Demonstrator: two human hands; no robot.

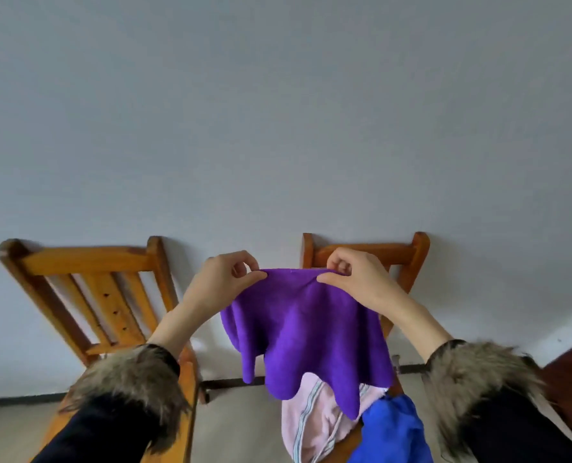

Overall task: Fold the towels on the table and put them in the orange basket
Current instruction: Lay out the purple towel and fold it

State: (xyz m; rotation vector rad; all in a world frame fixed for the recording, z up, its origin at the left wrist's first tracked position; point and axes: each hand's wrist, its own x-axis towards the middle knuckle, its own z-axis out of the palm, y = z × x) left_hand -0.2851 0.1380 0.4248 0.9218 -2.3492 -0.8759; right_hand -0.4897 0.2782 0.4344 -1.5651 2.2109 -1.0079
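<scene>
Head view. Both hands hold a purple towel (306, 332) up in the air in front of a plain pale wall (278, 111). The left hand (223, 279) pinches the towel's upper edge at its left end, thumb and forefinger closed together on the cloth. The right hand (354, 277) pinches the same edge at its right end in the same manner, the remaining fingers curled. The two hands are near each other, so the upper edge runs short and nearly level between them, while the rest of the towel hangs free below in loose folds with a wavy lower hem.

Each forearm emerges from a dark sleeve trimmed with a fur cuff: the left cuff (127, 389) at lower left, the right cuff (478, 385) at lower right.

Behind the hands stand two wooden chairs against the wall. The left chair (87, 295) shows a slatted back. The right chair (415, 259) is largely hidden by the towel and the right hand; only its top rail and posts are clear.

Below the purple towel's hem lies a pink towel (311, 426) with striped edging, crumpled, and just beside it on the right a blue towel (391, 432), also crumpled. Whether these rest on the right chair's seat cannot be told. A dark reddish-brown surface (571, 389) enters at the right edge.
</scene>
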